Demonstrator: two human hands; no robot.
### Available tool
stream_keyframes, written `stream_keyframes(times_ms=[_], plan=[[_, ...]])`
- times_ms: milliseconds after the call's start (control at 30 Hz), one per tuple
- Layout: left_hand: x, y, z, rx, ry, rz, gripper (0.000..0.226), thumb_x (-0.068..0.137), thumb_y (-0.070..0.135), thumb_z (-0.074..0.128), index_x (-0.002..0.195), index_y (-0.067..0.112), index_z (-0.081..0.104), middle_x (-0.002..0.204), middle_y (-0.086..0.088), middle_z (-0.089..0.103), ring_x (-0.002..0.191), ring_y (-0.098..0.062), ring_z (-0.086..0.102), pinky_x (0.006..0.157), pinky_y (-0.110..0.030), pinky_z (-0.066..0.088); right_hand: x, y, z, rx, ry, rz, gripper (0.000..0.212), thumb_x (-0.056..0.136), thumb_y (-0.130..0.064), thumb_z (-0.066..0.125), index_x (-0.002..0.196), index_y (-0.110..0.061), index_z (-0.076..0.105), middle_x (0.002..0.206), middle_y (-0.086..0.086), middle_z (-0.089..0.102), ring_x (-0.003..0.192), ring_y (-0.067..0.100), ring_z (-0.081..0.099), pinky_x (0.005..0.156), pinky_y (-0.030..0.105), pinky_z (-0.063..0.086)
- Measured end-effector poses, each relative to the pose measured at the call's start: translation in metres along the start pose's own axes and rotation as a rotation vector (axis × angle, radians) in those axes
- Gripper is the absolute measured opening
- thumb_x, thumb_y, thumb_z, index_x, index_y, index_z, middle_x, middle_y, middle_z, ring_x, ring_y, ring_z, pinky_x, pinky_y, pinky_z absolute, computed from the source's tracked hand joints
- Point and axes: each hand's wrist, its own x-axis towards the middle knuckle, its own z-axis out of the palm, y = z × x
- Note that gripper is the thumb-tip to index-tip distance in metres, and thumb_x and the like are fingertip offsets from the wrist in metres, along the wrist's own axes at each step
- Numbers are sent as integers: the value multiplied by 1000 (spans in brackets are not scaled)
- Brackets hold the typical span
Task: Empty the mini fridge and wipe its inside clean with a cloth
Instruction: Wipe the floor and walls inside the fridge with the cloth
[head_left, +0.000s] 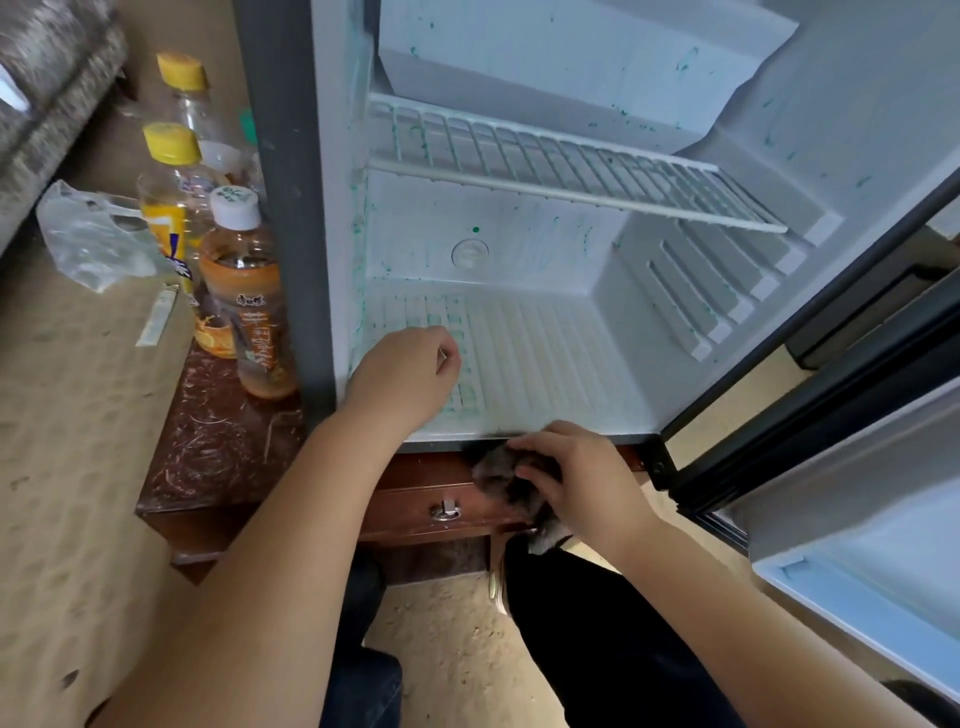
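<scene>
The mini fridge stands open on a low wooden cabinet, and nothing is stored inside it. Green stains speckle its white walls, its wire shelf and the ribbed floor at the left. My left hand rests on that floor near the left wall, fingers loosely curled and holding nothing. My right hand grips a dark grey cloth against the fridge's front bottom edge, just outside the cavity.
Three drink bottles stand on the cabinet top left of the fridge, beside a crumpled plastic bag. The fridge door hangs open at the right. A drawer with a metal handle sits under the fridge. My legs are below.
</scene>
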Motion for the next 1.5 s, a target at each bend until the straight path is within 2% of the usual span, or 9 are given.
stream_keyframes(times_ms=[133,233,367,467,800,900,1000,1067,1500], plan=[[-17,1,-4,-64,-5,-4,22,98,27,47,110,20,65,95,6,64,86,-14,56,79,-32,49,-40,-16,-14,146,338,134,34,71,-7,78,94,-26,64,94,-11,60,87,0,56,79,-1,34],[-33,6,-2,-59,-39,31,22,99,28,47,111,20,64,86,10,57,75,-8,50,72,-27,44,-59,-22,-4,112,93,106,29,68,1,77,84,-22,68,90,-11,60,90,9,60,78,-1,33],[-50,11,2,-27,-83,62,23,99,26,45,112,20,64,99,6,64,83,-9,54,76,-25,44,-60,-21,-15,189,239,86,29,70,7,75,83,-18,70,89,-14,61,87,-5,57,79,3,37],[-61,13,1,-16,-114,51,22,100,28,45,112,22,63,91,8,63,79,-10,57,71,-27,47,-61,-25,-14,204,29,99,30,73,0,76,83,-27,70,90,-13,63,87,-6,57,79,10,39],[-69,-2,-2,48,-76,30,20,99,28,47,109,24,63,88,8,61,71,-5,50,65,-21,39,16,-24,-48,210,614,94,18,81,-9,72,92,-20,63,96,-7,57,86,-6,46,76,-3,31],[-58,-4,-3,24,-70,29,20,98,27,47,108,23,65,84,10,58,74,-5,53,70,-22,43,47,-7,-25,-3,401,91,28,86,-31,68,109,-15,67,123,2,58,113,13,49,97,20,38],[-43,-8,-3,3,-75,3,21,99,26,47,109,22,65,95,5,64,84,-10,57,80,-27,48,54,10,16,-238,-4,172,54,97,-45,45,142,-16,43,155,3,29,143,22,22,116,38,22],[-37,-10,-1,7,-74,1,21,99,26,47,109,22,65,95,6,65,86,-9,58,81,-28,49,59,18,28,-177,2,176,53,100,-38,40,148,-16,32,157,2,23,145,19,17,117,33,17],[-34,-15,5,70,-83,-2,20,99,31,47,109,25,64,74,13,52,62,-4,45,62,-23,40,200,25,48,-154,107,17,34,97,-17,45,128,-11,58,136,7,50,116,31,46,96,38,38]])
